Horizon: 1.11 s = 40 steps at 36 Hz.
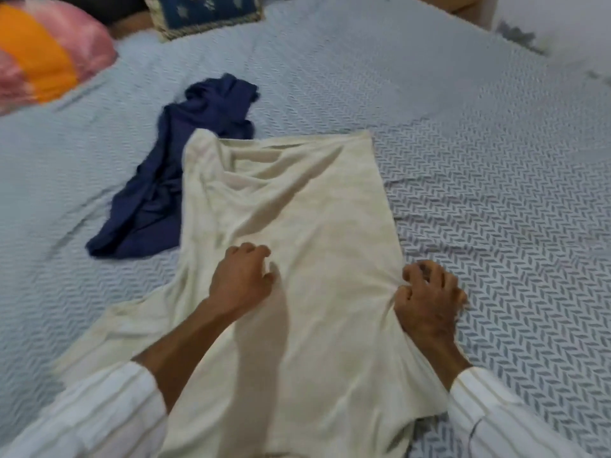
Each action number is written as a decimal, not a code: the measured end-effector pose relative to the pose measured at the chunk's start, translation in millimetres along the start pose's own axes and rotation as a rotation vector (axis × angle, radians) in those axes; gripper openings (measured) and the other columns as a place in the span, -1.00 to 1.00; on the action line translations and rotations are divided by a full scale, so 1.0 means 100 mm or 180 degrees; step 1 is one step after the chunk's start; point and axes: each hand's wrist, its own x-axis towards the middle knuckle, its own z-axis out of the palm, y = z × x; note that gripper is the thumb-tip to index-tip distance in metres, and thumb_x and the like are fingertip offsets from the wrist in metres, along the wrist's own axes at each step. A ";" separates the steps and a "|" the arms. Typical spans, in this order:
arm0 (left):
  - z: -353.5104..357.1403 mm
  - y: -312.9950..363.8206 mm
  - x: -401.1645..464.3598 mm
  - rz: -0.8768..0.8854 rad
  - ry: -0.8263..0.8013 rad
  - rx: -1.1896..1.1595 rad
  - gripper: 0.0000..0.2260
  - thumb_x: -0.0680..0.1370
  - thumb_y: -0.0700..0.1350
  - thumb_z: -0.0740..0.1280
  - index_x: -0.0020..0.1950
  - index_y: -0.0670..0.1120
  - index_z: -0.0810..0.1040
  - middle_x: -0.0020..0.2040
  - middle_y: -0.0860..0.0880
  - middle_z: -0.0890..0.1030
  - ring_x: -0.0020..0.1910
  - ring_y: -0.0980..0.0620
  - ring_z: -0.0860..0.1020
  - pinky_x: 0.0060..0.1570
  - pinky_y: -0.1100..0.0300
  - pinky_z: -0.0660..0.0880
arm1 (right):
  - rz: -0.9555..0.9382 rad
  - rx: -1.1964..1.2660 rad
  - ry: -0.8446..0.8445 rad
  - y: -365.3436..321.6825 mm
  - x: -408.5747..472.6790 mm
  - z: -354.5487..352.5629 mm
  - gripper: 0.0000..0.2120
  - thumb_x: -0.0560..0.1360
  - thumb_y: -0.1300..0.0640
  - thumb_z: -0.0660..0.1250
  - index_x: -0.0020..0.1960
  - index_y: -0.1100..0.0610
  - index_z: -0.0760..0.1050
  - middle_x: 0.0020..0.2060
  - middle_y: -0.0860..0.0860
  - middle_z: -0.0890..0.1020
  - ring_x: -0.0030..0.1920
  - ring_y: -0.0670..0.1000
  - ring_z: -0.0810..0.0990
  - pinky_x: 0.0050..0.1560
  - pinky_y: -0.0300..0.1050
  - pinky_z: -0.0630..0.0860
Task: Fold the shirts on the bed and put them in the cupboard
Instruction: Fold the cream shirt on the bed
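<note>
Two shirts unfolded: right hand (428,300) pinches the cream shirt (297,200) edge, left hand (243,279) loosely curled on it, holding nothing; side fold next, the navy shirt (172,166) waits.

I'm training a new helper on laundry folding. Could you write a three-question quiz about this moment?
1. True or false: the crumpled navy blue shirt is already folded.
2. Which hand grips the edge of the cream cotton shirt: (a) left hand, (b) right hand?
3. What lies under both shirts?

Key: 1 false. 2 b; fabric bunches at its curled fingers. 3 the grey-blue patterned bedsheet.
</note>
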 end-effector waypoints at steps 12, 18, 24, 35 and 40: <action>-0.09 -1.40 -0.54 -0.0692 0.0127 -0.0597 -0.71 0.47 -0.04 0.47 0.03 -0.17 0.47 0.02 -0.17 0.56 0.05 -0.21 0.54 -0.10 0.05 0.37 | -0.0273 -0.1010 -0.1085 -1.46 0.47 -0.37 -0.59 0.43 -0.03 0.35 0.27 -0.03 0.50 0.31 0.05 0.43 0.32 0.17 0.41 0.28 0.13 0.32; -0.21 -1.69 -0.40 -0.1007 0.0157 -0.2304 -0.61 0.57 -0.13 0.45 0.35 -0.10 0.43 0.08 -0.02 0.55 0.06 0.01 0.52 -0.03 0.17 0.43 | -0.0856 0.0367 -0.1321 -2.74 0.83 0.04 -0.68 0.54 0.10 0.27 0.26 0.10 0.56 0.25 0.15 0.56 0.28 0.24 0.52 0.29 0.06 0.46; -0.04 -2.02 -0.37 -0.1051 0.0252 -0.3211 -0.83 0.54 -0.18 0.48 0.09 -0.06 0.59 -0.14 -0.02 0.54 -0.19 0.06 0.50 -0.09 0.13 0.50 | -0.0938 0.1019 -0.1294 -3.73 1.43 0.41 -0.69 0.58 0.16 0.23 0.28 0.17 0.56 0.20 0.14 0.64 0.23 0.19 0.58 0.25 -0.04 0.43; 0.10 -1.97 -0.26 -0.0887 0.0246 -0.2466 -0.68 0.38 -0.14 0.59 -0.37 -0.06 0.45 -0.10 -0.01 0.36 -0.21 0.20 0.40 -0.21 0.35 0.32 | -0.0478 0.1179 -0.1583 -4.32 2.40 0.94 -0.80 0.44 0.05 0.40 0.03 0.07 0.49 -0.08 0.03 0.57 0.01 0.10 0.54 0.03 0.04 0.48; 0.07 -1.95 -0.26 -0.1127 0.0115 -0.2734 -0.70 0.25 -0.13 0.52 -0.39 -0.07 0.38 -0.10 0.01 0.35 -0.26 0.15 0.37 -0.26 0.32 0.31 | -0.0496 0.1322 -0.1677 -4.46 2.49 0.88 -0.80 0.29 0.10 0.40 -0.35 0.00 0.35 -0.39 -0.04 0.43 -0.31 0.00 0.47 -0.11 0.00 0.42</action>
